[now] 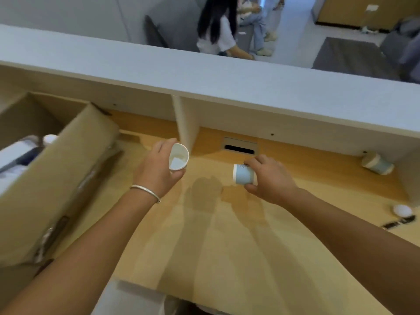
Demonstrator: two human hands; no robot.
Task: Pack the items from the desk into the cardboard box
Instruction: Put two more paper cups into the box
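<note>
Nesting the cups first saves a trip: tip the R cup's base toward the L cup's mouth, slide in w/o crushing the rim. Left hand curls round one paper cup, mouth up-right. Right hand pinches a blue cup sideways above the desk. Cardboard box sits left, partly filled; third cup lies far right.

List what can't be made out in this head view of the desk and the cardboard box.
- Cardboard box contents: mostly hidden by its near wall and cut by the left edge; only blurred white shapes show.
- Print on the cup in the right hand: too small, partly under the fingers.
- Third cup under the shelf: blurred, shadowed.
- White object near the right edge: too blurred to identify.
</note>
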